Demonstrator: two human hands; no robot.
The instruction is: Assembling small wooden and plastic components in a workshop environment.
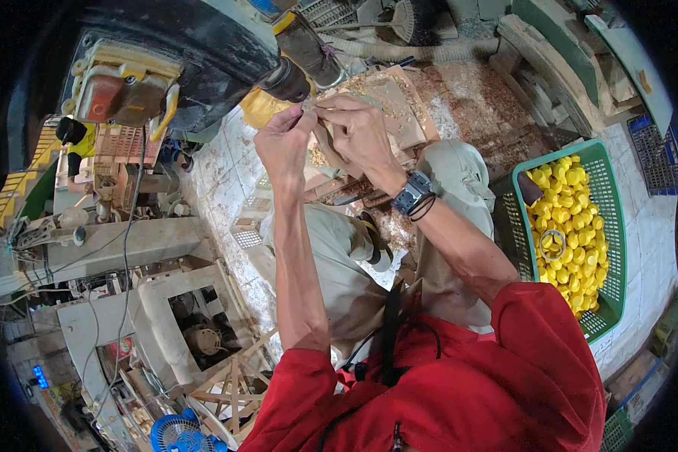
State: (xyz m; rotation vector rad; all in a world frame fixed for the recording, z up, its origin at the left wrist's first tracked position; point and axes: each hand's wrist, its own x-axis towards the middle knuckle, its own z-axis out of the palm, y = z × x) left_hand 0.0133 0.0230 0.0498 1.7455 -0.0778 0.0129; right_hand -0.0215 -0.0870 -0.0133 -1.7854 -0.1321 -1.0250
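Both hands are raised together in front of a dark round chuck (286,80) on a large machine. My left hand (285,143) is closed, thumb and fingertips pinched just below the chuck's end. Close beside it, my right hand (360,134) is closed too, its fingertips meeting the left ones. Whatever lies between the fingertips is too small to make out. Beneath the hands lies a wooden board (403,113) strewn with shavings. A black watch (413,194) circles my right wrist.
A green basket (616,226) of small yellow pieces (569,233) stands at my right. Dusty machinery (181,309) with hanging cables fills the left side. A blue fan (181,433) is at lower left. A person in a yellow top (83,143) is far left. Sawdust covers the floor ahead.
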